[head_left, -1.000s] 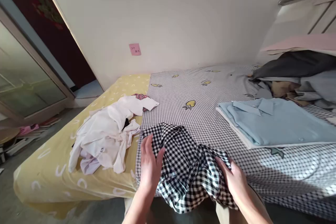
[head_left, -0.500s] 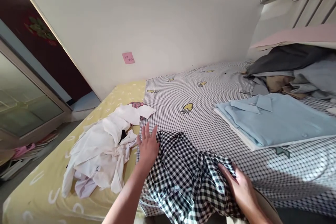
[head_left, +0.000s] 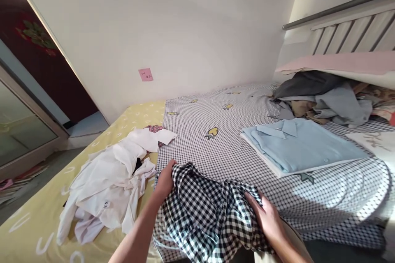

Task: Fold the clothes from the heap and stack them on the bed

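Observation:
A crumpled black-and-white checked shirt (head_left: pixel 203 209) lies at the near edge of the bed (head_left: pixel 222 148). My left hand (head_left: pixel 165 181) is closed on the shirt's far left corner. My right hand (head_left: pixel 267 220) rests on the shirt's right side, fingers curled into the cloth. Both forearms reach in from below.
A heap of white clothes (head_left: pixel 108 178) lies left of the shirt on the yellow sheet (head_left: pixel 37 213). A folded light blue shirt (head_left: pixel 296 146) sits to the right. Behind it is a pile of dark and grey garments (head_left: pixel 324 96) by the slatted headboard (head_left: pixel 348 28). A glass door (head_left: pixel 21 131) stands far left.
My left hand, flat and open on the shirt before, has closed on its far left corner. The view has shifted to the right, showing more of the headboard.

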{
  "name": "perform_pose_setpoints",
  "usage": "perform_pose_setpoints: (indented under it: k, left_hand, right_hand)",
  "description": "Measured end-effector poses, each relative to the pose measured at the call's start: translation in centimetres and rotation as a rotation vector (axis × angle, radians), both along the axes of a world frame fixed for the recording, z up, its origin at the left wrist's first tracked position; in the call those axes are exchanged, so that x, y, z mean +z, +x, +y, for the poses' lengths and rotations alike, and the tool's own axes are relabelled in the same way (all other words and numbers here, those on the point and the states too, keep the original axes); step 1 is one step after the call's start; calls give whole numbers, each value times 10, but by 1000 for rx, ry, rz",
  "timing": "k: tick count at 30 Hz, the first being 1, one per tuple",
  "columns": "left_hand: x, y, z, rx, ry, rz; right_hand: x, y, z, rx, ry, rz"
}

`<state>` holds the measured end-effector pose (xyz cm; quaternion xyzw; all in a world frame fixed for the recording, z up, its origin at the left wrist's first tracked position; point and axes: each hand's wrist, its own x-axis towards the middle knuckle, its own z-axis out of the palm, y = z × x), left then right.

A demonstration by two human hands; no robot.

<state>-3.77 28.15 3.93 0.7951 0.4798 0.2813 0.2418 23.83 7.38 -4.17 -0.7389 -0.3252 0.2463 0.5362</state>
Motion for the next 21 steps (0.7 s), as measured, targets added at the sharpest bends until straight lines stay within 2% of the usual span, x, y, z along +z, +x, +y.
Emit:
perform_pose_setpoints:
  k: [3,5,8,11,14,16,19,21]
  left_hand:
    - [24,-27,-27,2,31,-94]
    - [38,-49,-48,53,48,-174]
    - [53,-87,-78,219,33,-240]
    - [59,-120,-105,452,-16,-326]
    - [53,-138,-130,639,-119,-537]
    - [43,-140,-146,676,-193,-704]
    - [21,-138,-168,674,-231,-903]
    - [6,-140,-180,682,-218,-958]
  right_hand:
    - [8,8,-3,21,6,65]
    - [21,22,-7,46,1,121]
    - [53,54,-11,75,-42,110]
    - [93,90,-8,77,-93,8]
    - [126,116,4,94,-72,-136]
    - [139,125,15,88,-23,-307]
    - [145,128,29,39,-2,-614]
    - [146,126,34,21,-57,-733]
